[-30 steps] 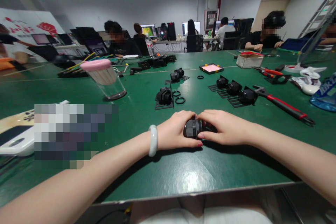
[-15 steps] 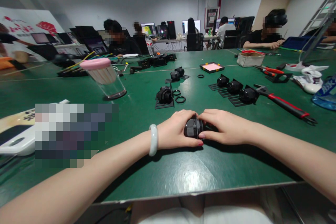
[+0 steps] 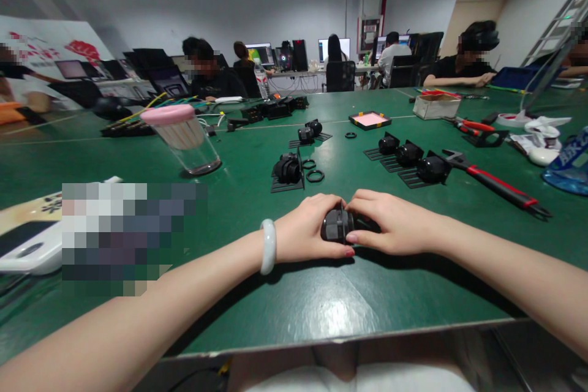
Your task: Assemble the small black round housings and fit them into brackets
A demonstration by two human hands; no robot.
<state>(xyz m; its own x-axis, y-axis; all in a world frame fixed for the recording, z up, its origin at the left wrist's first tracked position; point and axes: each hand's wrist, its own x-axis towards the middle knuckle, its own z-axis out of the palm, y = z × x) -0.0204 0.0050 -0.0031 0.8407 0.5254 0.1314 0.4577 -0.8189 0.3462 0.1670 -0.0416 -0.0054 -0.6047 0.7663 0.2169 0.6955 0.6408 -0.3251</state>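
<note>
Between both hands, just above or on the near part of the green table, is a black cable gland with a hexagonal body and a thin plate. My left hand, with a pale bangle at the wrist, grips its left side between thumb and fingers. From the right, my right hand pinches the threaded end, and its fingers hide part of it. Farther off stand more black glands on slotted plates, with loose black ring nuts beside them. A row of similar glands lies to the right.
An adjustable wrench with red-black handle lies at right, near a blue-labelled bottle. At left are a pink-lidded cup and a white device. A small box and a pink-bottomed tray lie farther back. Several people sit beyond.
Both hands keep their hold on the cable gland in nearly the same place. The whole view has shifted very slightly; nothing on the table has visibly moved.
</note>
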